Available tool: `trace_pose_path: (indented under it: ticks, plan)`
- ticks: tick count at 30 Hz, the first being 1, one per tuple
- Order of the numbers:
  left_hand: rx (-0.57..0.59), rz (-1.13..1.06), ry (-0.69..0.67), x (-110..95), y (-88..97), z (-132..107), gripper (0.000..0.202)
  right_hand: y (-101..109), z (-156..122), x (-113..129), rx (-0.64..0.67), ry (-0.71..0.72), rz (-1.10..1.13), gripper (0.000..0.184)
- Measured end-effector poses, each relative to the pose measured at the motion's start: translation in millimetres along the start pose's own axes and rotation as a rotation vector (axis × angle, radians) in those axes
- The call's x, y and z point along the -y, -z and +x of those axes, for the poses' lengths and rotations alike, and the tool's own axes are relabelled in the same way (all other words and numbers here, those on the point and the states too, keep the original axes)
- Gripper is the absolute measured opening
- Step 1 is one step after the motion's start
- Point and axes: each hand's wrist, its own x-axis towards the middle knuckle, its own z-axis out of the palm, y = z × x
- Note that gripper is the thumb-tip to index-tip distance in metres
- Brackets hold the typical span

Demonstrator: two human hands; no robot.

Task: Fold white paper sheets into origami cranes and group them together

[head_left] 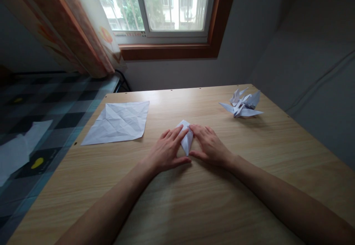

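A small folded piece of white paper (186, 140), narrow and pointed towards me, lies on the wooden table (177, 200) between my hands. My left hand (168, 148) lies flat on its left side, fingers stretched out over the paper's left edge. My right hand (209, 146) presses down on its right side, fingers extended and close together. Both thumbs nearly meet below the paper's tip.
A creased, unfolded white square sheet (118, 122) lies at the table's left. Finished folded paper cranes (244, 104) sit at the far right. A bed with a checked cover (41, 115) is left of the table; window (166, 4) and curtain (83, 26) behind.
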Motion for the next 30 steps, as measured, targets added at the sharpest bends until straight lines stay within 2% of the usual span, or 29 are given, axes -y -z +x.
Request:
trace_pose_path:
  ticks: [5,8,13,16,20,23,26,28,30]
  plan:
    - [-0.064,-0.025,-0.004,3.3,-5.0,0.0,0.106,-3.8,6.8,-7.7,-0.101,0.051,0.17,0.099]
    - [-0.097,-0.019,0.052,3.9,-7.0,-0.2,0.115,-4.0,11.9,-10.5,-0.107,0.032,0.258,0.099]
    - [-0.117,-0.044,0.063,4.0,-5.7,0.8,0.124,1.2,14.5,-11.4,-0.159,-0.062,0.403,0.083]
    - [-0.139,-0.066,0.059,3.8,-4.5,1.1,0.127,5.3,14.7,-9.6,-0.145,-0.07,0.445,0.062]
    - [-0.195,-0.095,0.051,4.8,-5.0,0.2,0.133,6.5,13.9,-9.0,-0.084,-0.029,0.381,0.032]
    - [-0.202,-0.107,0.054,6.9,-3.3,-0.4,0.134,4.8,11.5,-12.0,-0.072,0.02,0.28,0.028]
    - [-0.245,-0.107,0.058,9.9,2.5,-0.6,0.119,4.6,8.9,-16.2,-0.065,0.016,0.183,0.031]
    - [-0.262,-0.125,0.027,11.9,7.2,-0.8,0.092,5.9,7.6,-18.5,-0.058,0.008,0.154,0.031]
    - [-0.226,-0.152,-0.03,13.1,10.5,-0.9,0.058,7.8,6.5,-19.9,-0.04,0.007,0.143,0.029]
